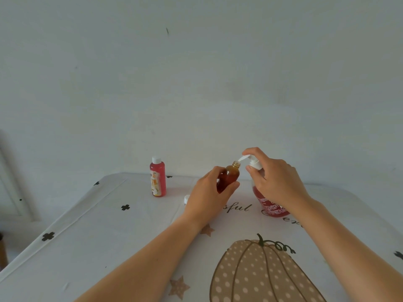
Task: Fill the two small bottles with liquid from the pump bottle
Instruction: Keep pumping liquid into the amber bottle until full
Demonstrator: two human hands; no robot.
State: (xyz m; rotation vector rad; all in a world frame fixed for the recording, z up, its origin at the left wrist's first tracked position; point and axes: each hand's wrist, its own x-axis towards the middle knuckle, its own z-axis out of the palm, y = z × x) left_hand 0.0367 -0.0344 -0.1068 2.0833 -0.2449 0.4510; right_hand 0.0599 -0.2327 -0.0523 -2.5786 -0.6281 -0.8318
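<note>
My left hand (pixel 208 194) grips a small amber bottle (pixel 229 176), uncapped and tilted, with its threaded mouth right under the white pump spout. My right hand (pixel 275 178) is on the white pump head (pixel 253 161) of the red pump bottle (pixel 269 203), index finger over the top and thumb at the collar. The pump bottle stands on the table, mostly hidden behind my right hand. A second small bottle (pixel 158 177), red with a white cap and a colourful label, stands upright to the left.
A small white cap (pixel 186 199) lies on the tablecloth (pixel 98 247) just left of my left hand. The cloth is white with black clover marks, a dotted pumpkin print and stars. A plain wall rises behind the table's far edge.
</note>
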